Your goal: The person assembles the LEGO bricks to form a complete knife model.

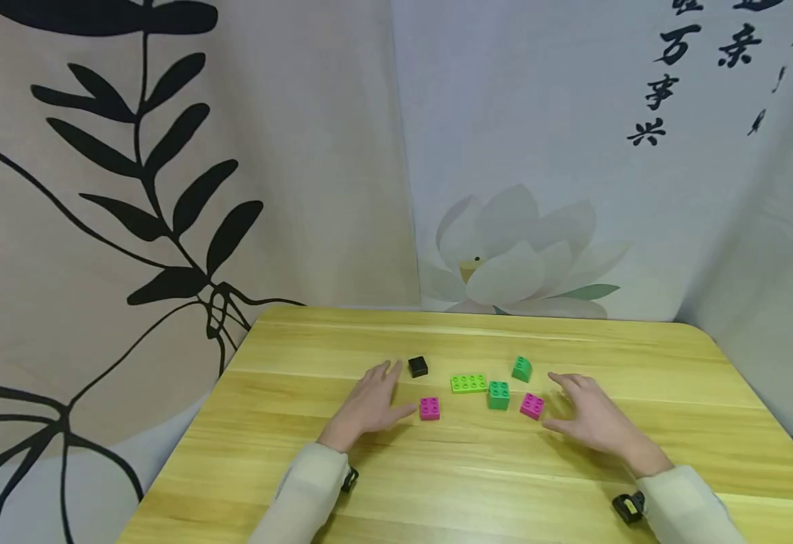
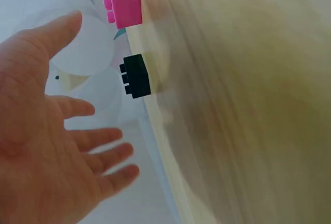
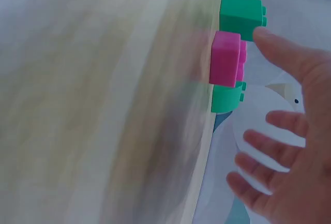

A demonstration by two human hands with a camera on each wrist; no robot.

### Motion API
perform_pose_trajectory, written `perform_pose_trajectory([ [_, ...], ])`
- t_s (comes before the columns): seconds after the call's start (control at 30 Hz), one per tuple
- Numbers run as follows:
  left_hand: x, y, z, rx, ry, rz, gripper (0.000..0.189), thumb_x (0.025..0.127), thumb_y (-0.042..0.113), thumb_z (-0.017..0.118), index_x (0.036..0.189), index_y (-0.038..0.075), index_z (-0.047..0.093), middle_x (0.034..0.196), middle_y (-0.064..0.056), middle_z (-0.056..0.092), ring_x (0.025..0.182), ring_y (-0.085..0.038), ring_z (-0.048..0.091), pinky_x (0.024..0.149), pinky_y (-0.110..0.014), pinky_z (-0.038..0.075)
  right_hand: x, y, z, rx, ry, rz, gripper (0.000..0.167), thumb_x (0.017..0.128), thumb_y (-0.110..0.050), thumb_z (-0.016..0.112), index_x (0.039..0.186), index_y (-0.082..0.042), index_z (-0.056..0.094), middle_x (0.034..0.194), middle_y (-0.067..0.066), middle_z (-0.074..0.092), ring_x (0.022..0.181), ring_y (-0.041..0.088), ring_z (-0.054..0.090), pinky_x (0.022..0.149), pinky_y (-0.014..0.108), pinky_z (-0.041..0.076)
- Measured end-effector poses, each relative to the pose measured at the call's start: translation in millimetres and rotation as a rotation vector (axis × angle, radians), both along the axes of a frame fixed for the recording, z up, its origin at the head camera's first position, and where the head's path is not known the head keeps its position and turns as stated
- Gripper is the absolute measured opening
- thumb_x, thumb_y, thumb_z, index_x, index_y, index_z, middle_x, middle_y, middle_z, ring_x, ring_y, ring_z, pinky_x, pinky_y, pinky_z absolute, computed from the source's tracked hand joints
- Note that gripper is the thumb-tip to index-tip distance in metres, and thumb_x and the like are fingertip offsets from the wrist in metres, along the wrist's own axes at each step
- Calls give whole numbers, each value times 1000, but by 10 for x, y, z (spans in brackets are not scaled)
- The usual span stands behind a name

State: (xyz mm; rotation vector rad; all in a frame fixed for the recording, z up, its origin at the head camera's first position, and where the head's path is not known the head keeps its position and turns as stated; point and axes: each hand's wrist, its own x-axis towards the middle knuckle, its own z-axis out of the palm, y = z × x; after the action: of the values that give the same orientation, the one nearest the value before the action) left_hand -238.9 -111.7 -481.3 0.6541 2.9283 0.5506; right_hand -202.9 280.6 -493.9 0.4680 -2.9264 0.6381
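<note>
My left hand (image 1: 371,402) hovers over the wooden table with its fingers spread and holds nothing. Just right of its thumb lies a magenta toy brick (image 1: 429,409), and a black brick (image 1: 418,366) is off its fingertips. On the other side, my right hand (image 1: 592,417) is spread too, its palm facing inward. Nearest to it is a second magenta brick (image 1: 532,406), turned at an angle. Between the hands stand a green block (image 1: 498,395), a long lime brick (image 1: 468,384) touching or close beside it, and a green curved-top brick (image 1: 521,369) farther back.
The wooden table (image 1: 478,483) reaches back to a hanging curtain (image 1: 328,151) printed with dark leaves and a pale lotus. A black wrist strap with a small device (image 1: 629,507) sits at the right sleeve, and another strap (image 1: 349,480) at the left.
</note>
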Motion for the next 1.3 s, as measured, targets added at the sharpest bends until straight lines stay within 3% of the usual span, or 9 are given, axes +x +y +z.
perform_pose_trajectory([
  [0.2, -121, 160, 87, 16, 37, -61, 84, 88, 54, 59, 145, 0, 31, 147, -19, 33, 134, -33, 30, 109, -46, 23, -65, -87, 7, -34, 31, 50, 70, 75, -33, 79, 131, 1, 51, 126, 22, 53, 117, 42, 46, 95, 57, 37],
  [0.5, -244, 433, 146, -30, 37, -145, 68, 88, 40, 65, 141, 5, 41, 142, -13, 43, 131, -28, 38, 107, -39, 29, -160, -239, 2, -66, 21, 111, 59, 77, -26, 79, 124, 1, 56, 121, 16, 58, 114, 38, 51, 94, 52, 41],
  [0.8, -357, 630, 64, -48, 28, -185, 63, 87, 37, 68, 139, 10, 46, 139, -7, 47, 128, -24, 42, 105, -37, 33, -233, -376, -14, -74, 17, 143, 56, 77, -22, 80, 122, 2, 57, 119, 17, 59, 112, 37, 53, 94, 51, 41],
  [1.1, -436, 771, -21, -50, -32, -191, 60, 84, 36, 72, 134, 10, 51, 133, -4, 52, 122, -21, 47, 101, -34, 38, -285, -447, -22, -94, -57, 158, 55, 79, -22, 78, 124, 1, 56, 122, 16, 59, 115, 36, 52, 96, 50, 40],
  [1.3, -456, 864, -56, -56, -42, -193, 58, 84, 33, 72, 133, 9, 53, 131, -4, 54, 121, -19, 49, 100, -31, 39, -308, -495, -33, -113, -67, 167, 54, 79, -19, 77, 125, 1, 56, 118, 14, 61, 108, 31, 57, 92, 48, 44],
])
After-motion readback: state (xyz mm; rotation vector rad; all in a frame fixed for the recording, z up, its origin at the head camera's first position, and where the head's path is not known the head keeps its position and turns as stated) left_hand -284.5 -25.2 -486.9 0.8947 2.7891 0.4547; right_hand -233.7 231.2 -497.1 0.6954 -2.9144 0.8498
